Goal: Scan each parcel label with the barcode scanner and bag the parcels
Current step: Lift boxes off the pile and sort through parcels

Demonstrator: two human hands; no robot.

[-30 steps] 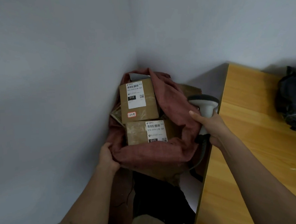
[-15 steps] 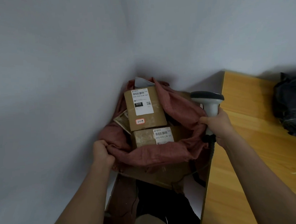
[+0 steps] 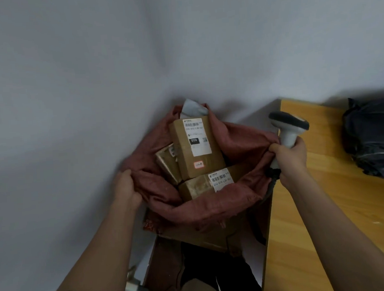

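A reddish-brown sack (image 3: 198, 210) stands open in the corner of the room. Inside it a tall cardboard parcel (image 3: 197, 148) with a white label stands upright. A second labelled parcel (image 3: 208, 181) lies in front of it, and a third parcel (image 3: 166, 164) leans at the left. A grey packet (image 3: 193, 107) pokes out behind them. My left hand (image 3: 127, 187) grips the sack's left rim. My right hand (image 3: 289, 159) holds the white barcode scanner (image 3: 288, 128) by its handle and also pinches the sack's right rim.
A wooden table (image 3: 341, 214) fills the right side, with a dark plastic bundle (image 3: 374, 139) on it. Grey walls meet behind the sack. A flat cardboard sheet (image 3: 206, 235) lies under the sack. A white plug (image 3: 132, 287) sits by the wall at the lower left.
Both hands have pulled the sack's rim wider and higher around the parcels. My right hand with the scanner has moved right, to the table's edge.
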